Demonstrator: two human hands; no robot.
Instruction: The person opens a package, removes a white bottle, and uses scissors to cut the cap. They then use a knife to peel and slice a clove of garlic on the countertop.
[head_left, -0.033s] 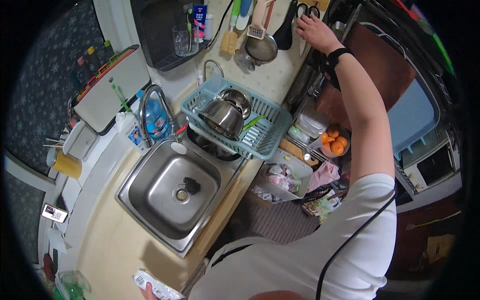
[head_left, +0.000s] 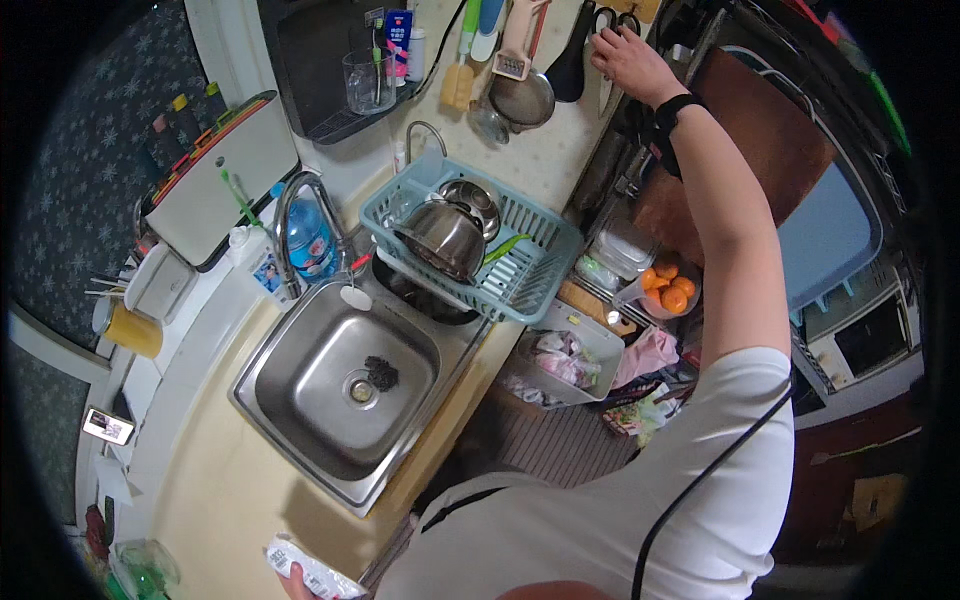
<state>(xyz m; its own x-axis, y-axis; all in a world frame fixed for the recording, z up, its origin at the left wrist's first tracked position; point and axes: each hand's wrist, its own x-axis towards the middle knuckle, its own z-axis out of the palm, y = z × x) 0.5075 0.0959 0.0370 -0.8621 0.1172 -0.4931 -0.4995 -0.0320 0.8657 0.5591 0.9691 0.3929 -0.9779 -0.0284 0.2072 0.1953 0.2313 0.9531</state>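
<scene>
My right hand (head_left: 632, 65) reaches to the far end, its bent fingers at the black handles of a pair of scissors (head_left: 603, 95) hanging on the wall. The fingers look closed on the handles, though they partly hide them. Beside the scissors hang a black ladle-like utensil (head_left: 571, 70), a strainer (head_left: 523, 101), a pink-handled grater (head_left: 514, 60) and a brush (head_left: 459, 86). At the bottom edge my left hand (head_left: 296, 583) is mostly cut off. It grips a white printed plastic packet (head_left: 318, 575) over the counter's near part.
A steel sink (head_left: 330, 430) with a dark scrubber (head_left: 380, 373) is set into the cream counter (head_left: 215, 455). Past it stands a blue dish rack (head_left: 545, 265) with a steel pot (head_left: 440, 240). Oranges (head_left: 673, 298) and a brown board (head_left: 735, 150) are at the right. A faucet (head_left: 290, 215) rises behind the sink.
</scene>
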